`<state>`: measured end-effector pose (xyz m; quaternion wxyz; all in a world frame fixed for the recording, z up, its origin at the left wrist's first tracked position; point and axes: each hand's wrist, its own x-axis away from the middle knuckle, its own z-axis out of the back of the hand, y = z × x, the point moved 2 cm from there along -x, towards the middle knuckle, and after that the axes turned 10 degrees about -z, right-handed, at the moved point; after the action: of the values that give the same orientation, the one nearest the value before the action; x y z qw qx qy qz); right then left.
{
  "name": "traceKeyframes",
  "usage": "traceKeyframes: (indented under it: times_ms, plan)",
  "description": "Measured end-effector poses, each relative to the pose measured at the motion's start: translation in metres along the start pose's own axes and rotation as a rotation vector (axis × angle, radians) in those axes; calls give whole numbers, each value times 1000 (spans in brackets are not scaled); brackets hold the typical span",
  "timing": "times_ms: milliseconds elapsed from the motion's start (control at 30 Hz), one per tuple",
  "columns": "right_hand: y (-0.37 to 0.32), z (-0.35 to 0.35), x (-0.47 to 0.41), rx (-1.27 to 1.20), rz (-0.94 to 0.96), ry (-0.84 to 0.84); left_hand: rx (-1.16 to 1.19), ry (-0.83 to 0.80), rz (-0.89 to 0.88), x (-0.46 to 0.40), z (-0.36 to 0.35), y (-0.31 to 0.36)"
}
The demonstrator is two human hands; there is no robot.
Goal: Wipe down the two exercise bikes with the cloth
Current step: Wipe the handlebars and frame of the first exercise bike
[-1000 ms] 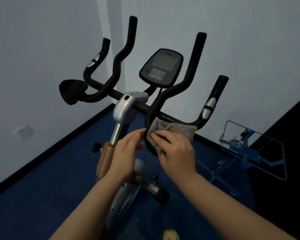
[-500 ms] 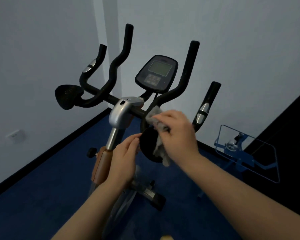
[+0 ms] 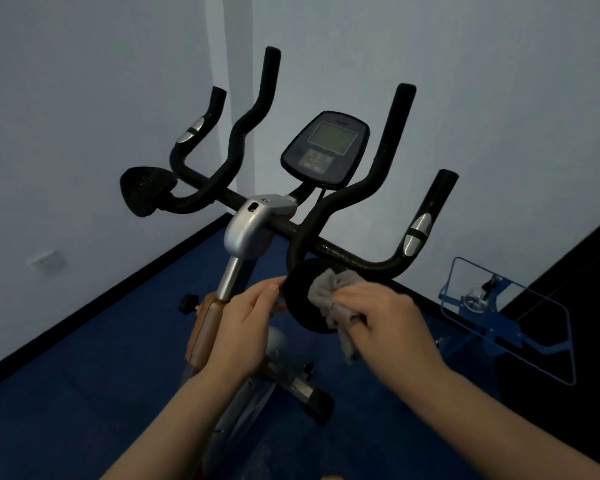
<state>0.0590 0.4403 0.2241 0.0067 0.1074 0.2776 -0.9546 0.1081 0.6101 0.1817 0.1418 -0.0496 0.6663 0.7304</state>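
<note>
Right hand [image 3: 388,320] pinches the bunched grey cloth [image 3: 333,292], pressing it on the right black elbow pad [image 3: 302,299] of the exercise bike [image 3: 253,226]. Left hand [image 3: 246,323], fingers curled, holds that pad's left edge. Blue floor [image 3: 84,375] lies open left; blue metal frame [image 3: 499,320] right.
</note>
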Motion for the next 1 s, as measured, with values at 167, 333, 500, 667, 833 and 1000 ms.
traceKeyframes:
  times_ms: [167, 333, 500, 667, 833, 1000]
  plan:
    - [-19, -39, -16, 54, 24, 235, 43, 22, 40, 5, -1, -14]
    - [-5, -44, -2, 324, 351, 104, 59, 31, -1, 4, -4, -8]
    - [8, -3, -16, 380, 413, 12, 16, 26, -65, -4, -8, 0]
    - [22, -6, -32, 63, 16, 147, 14, 117, -80, 1, -23, -5]
    - [26, 2, 2, -133, -118, 124, -148, 166, -198, -17, -32, -3]
    - [34, 43, -28, -336, -229, 234, -312, 154, -271, -51, -52, 1]
